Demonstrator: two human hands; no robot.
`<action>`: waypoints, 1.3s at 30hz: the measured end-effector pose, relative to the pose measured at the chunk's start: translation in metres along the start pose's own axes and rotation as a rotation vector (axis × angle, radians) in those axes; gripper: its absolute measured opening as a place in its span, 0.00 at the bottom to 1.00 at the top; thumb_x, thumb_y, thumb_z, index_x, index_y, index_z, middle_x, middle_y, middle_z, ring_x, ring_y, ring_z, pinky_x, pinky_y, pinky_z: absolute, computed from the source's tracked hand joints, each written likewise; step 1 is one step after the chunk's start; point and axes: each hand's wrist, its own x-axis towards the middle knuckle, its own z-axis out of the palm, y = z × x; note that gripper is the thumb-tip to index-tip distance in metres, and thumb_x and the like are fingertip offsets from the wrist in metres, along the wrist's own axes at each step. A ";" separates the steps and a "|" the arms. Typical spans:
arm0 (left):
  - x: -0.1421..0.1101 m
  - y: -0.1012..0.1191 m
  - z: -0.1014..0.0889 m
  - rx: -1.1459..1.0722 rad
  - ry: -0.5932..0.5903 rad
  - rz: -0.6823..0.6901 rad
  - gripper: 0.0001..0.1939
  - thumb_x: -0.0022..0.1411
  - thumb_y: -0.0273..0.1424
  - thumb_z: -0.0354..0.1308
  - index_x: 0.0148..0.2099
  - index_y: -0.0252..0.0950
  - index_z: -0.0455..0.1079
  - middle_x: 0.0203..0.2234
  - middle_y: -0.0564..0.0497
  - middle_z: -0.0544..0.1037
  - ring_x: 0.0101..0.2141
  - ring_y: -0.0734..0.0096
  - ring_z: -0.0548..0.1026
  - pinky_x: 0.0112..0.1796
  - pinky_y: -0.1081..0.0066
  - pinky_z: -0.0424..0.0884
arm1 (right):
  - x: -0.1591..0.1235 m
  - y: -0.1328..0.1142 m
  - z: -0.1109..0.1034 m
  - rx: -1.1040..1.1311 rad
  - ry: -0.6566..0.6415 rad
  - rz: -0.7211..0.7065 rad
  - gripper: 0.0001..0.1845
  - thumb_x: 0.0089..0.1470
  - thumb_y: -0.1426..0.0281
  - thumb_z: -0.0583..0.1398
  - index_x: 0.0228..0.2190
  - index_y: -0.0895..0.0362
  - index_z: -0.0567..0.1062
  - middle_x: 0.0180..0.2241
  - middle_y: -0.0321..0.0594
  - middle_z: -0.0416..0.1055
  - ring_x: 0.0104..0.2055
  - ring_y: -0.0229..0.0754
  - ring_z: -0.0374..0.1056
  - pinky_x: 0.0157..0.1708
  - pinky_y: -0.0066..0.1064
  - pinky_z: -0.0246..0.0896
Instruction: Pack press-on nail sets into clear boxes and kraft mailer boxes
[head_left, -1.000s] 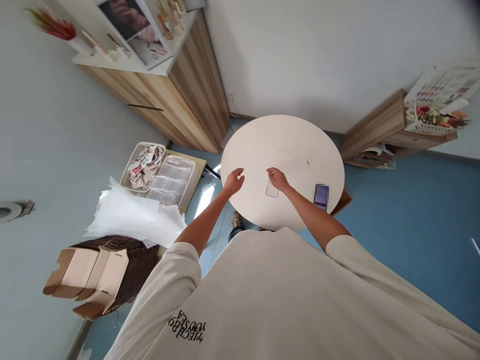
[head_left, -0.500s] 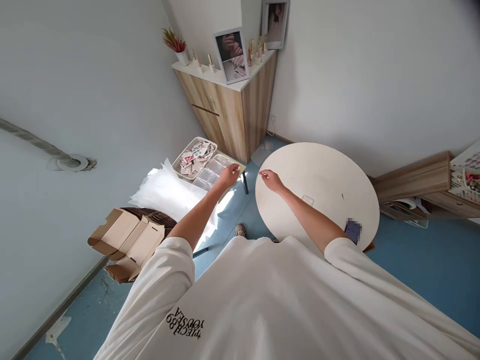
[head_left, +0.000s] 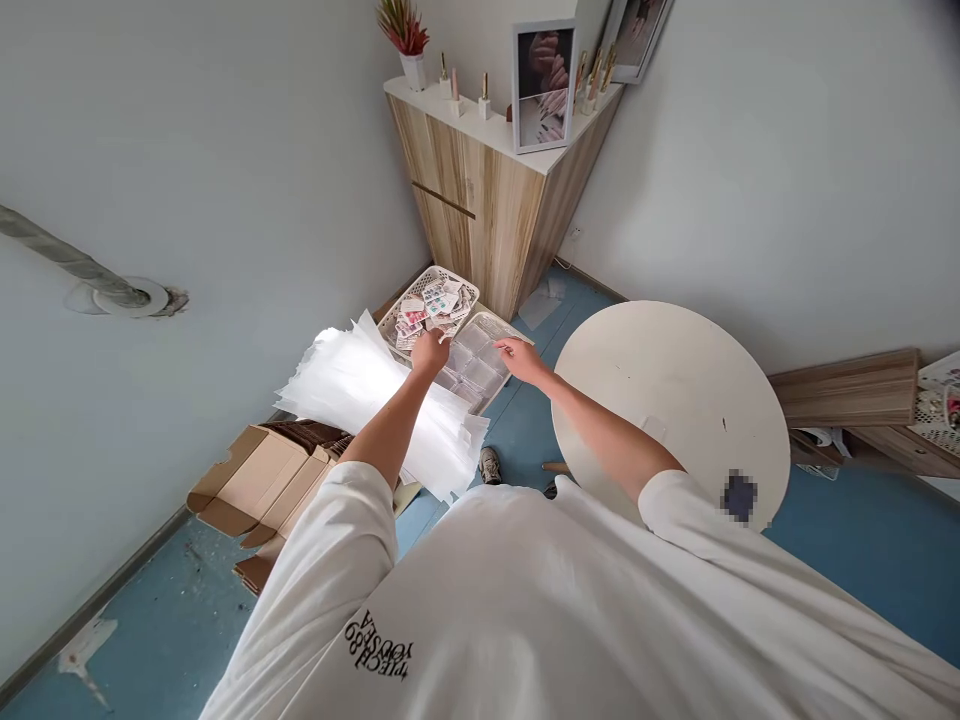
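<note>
My left hand (head_left: 430,352) is over the near edge of a white plastic basket (head_left: 388,318). Its fingers are curled, and what they hold, if anything, cannot be made out. Small printed cards (head_left: 444,300) are heaped in that basket. Right beside it lies a tray (head_left: 491,400) with clear plastic boxes (head_left: 478,365) in rows. My right hand (head_left: 525,360) hovers by the tray's right side, fingers loosely stretched toward the boxes, with nothing seen in them.
White sheets (head_left: 360,375) are stacked left of the tray, with folded brown cardboard boxes (head_left: 262,470) below. At right stands a round white table (head_left: 667,370) with a blurred dark object (head_left: 739,497). A wood-grain cabinet (head_left: 480,190) bears a picture frame (head_left: 544,88) and small bottles.
The view has turned left and closer to the basket and tray. My left hand has moved over to the basket edge; my right hand has shifted from the round table to the tray.
</note>
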 end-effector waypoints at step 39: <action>-0.067 0.133 0.065 0.283 -0.002 0.793 0.17 0.73 0.29 0.56 0.61 0.39 0.73 0.53 0.39 0.83 0.55 0.47 0.78 0.57 0.54 0.67 | -0.038 0.047 -0.064 0.590 0.536 0.302 0.13 0.59 0.56 0.66 0.34 0.52 0.73 0.33 0.36 0.79 0.38 0.43 0.77 0.39 0.34 0.71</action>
